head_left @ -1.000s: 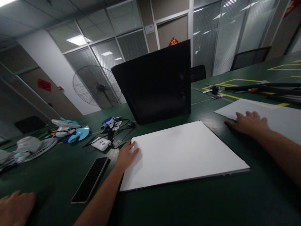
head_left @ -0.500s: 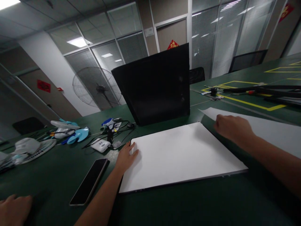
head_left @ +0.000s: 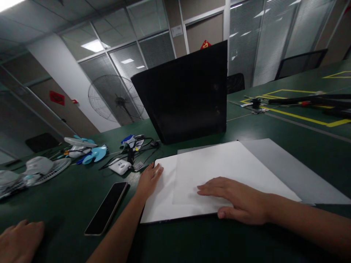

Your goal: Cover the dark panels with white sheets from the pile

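Observation:
A white rectangular board [head_left: 160, 208] lies flat on the green table [head_left: 246, 241] in front of me. A thin pale sheet [head_left: 219, 162] lies over most of the board and hangs off to the right. My left hand [head_left: 149, 179] rests flat on the board's left edge, fingers apart. My right hand [head_left: 237, 199] presses palm-down on the sheet near the board's front edge, fingers spread and pointing left. Neither hand grips anything.
A black upright panel [head_left: 189, 95] stands just behind the board. A phone [head_left: 106, 208] lies left of my forearm, with a white charger and cables [head_left: 119, 166], blue fan blades [head_left: 94, 153] and a fan grille [head_left: 41, 170] beyond. Another person's hand [head_left: 19, 243] rests at the bottom left.
My right hand has slid the pale sheet from the far right leftward onto the board and now lies flat on it. My left hand has stayed on the board's edge.

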### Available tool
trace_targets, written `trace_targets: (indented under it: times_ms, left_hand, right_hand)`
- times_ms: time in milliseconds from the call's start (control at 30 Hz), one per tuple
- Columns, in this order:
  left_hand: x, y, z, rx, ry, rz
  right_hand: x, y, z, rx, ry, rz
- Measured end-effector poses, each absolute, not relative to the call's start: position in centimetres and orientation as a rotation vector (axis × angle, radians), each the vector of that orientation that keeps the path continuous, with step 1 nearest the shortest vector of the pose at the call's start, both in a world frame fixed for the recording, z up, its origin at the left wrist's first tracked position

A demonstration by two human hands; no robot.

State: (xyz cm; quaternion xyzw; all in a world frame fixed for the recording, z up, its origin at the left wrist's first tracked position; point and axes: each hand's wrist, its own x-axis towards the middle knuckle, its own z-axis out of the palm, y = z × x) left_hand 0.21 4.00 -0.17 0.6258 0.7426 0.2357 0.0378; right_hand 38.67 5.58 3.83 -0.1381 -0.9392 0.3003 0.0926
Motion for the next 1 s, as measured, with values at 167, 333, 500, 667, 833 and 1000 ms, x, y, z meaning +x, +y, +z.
trace_targets:
  times_ms: [167, 333, 500, 667, 833, 1000]
  left_hand:
    - [0.2, 4.2, -0.4, 1.935, 2.371, 0.458]
    - [0.2, 4.3, -0.5, 1.967, 2.382, 0.436]
    - [-0.1, 4.2, -0.8, 1.988, 2.373, 0.446]
    - [-0.5, 4.2, -1.1, 1.995, 2.315, 0.511]
    - [-0.3, 4.1, -0.9, 1.941, 2.345, 0.528]
    - [-0.4, 4.2, -1.2, 1.951, 2.367, 0.561]
  right_hand:
    - [39.6, 8.8, 2.8, -0.599, -2.693, 0.61]
    - [44.9, 15.3, 1.5, -1.648, -2.296, -0.014]
    - [50.8, 18.2, 1.3, -2.146, -2.056, 0.044]
    - [49.2, 17.2, 1.5, -2.067, -2.154, 0.068]
    - [45.8, 15.5, 1.1, -1.883, -2.27, 0.062]
    - [44.7, 15.2, 0.8, -1.768, -2.291, -0.012]
